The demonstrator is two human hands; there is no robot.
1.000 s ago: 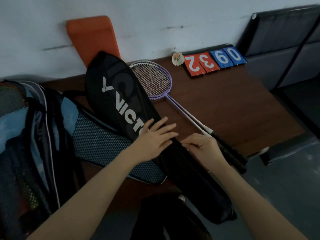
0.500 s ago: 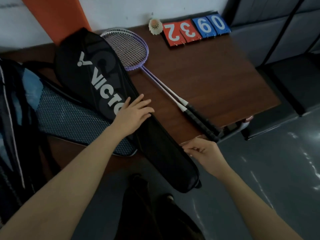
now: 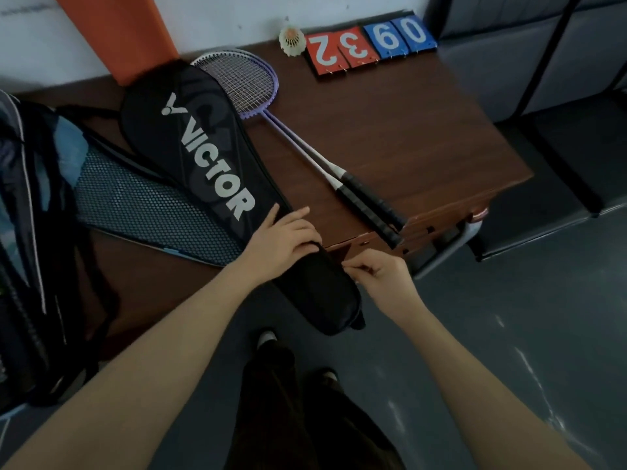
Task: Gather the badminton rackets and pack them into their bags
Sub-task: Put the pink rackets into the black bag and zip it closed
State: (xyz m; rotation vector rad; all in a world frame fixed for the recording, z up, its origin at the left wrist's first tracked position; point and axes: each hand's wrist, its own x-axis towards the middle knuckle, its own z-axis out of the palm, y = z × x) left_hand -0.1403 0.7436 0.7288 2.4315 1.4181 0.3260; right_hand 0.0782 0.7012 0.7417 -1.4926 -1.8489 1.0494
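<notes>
The soft black racket bag is pinned on the bench by the flattened left hand; just beside it, the right hand pinches what is judged the zipper pull. Two light, stiff rackets, beyond both grips, are best taken by their handles.

- The black racket bag is hiding its own contents, and it is covering the left rim of the purple rackets.
- The right hand is pinching something at the bag's edge that is too small to make out.
- The large bag is running off the left edge.
- The orange board is getting cut off at the top.
- The left hand is covering part of the bag's narrow end.
</notes>
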